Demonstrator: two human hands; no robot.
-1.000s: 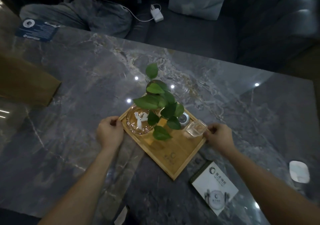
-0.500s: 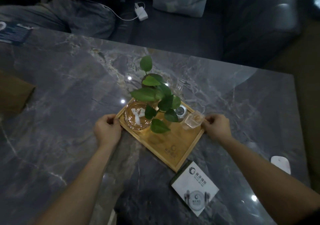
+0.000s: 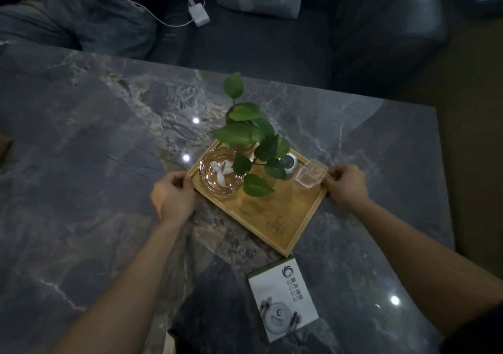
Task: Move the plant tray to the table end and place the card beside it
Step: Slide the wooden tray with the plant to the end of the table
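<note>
**Both hands on the tray, card lying loose on your side**

Take the wooden tray [image 3: 275,212] as your landmark. Nearest you, just off its near corner, the card [image 3: 283,297] lies flat on the grey marble table [image 3: 81,190], close to the tray but not touching it. It is white with a dark edge along its top and left side, a dark round logo and a few lines of print near the top, and a pale circular picture lower down; the print is too small to read.

The tray itself is a light bamboo rectangle with a low raised rim, turned diagonally to you, with a faint mark stamped near its near end. Your left hand [image 3: 172,197] is closed on the tray's left corner, thumb over the rim. Your right hand [image 3: 345,186] is closed on the opposite right corner in the same way. In this dim light you cannot tell whether the tray is lifted or resting on the table.

Across the far half of the tray sit a round glass dish [image 3: 221,174] with white scraps in it, a leafy green plant [image 3: 253,141], a small white round object [image 3: 290,163], and a clear square glass cup [image 3: 310,174] beside your right hand.

Beyond the tray and the table's far edge, a dark sofa [image 3: 272,45] holds a white charger [image 3: 198,14] with its cable.
</note>
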